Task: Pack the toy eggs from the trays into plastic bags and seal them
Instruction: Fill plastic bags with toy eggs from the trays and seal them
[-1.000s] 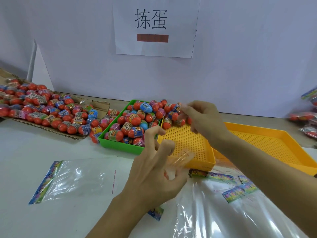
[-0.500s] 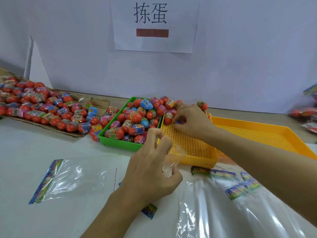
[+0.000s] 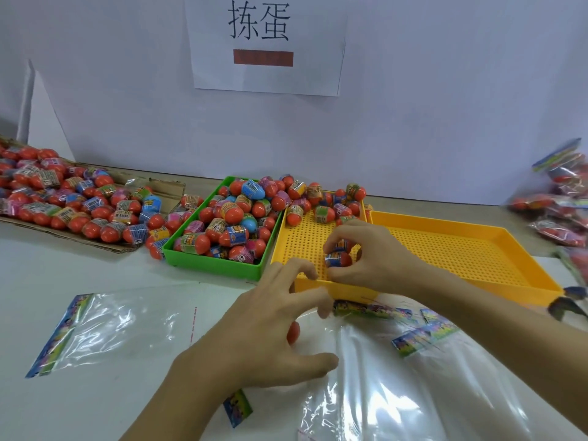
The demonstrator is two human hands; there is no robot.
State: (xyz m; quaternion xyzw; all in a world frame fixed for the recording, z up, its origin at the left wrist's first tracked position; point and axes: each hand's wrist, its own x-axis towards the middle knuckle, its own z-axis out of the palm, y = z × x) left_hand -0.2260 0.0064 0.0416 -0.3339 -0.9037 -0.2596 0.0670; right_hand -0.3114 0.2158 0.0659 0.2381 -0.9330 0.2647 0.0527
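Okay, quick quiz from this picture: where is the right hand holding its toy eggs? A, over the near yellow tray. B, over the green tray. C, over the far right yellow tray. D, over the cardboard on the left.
A: the right hand grips toy eggs above the perforated floor of the near yellow tray, just right of the green tray.

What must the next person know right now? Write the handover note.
Right hand: grips toy eggs over the near yellow tray.
Left hand: at a clear bag; a red egg shows beneath it; grip unclear.
Stock: green tray heaped, more eggs on the cardboard.
Done: filled bags lie far right.
Left: bag the remaining eggs and seal.
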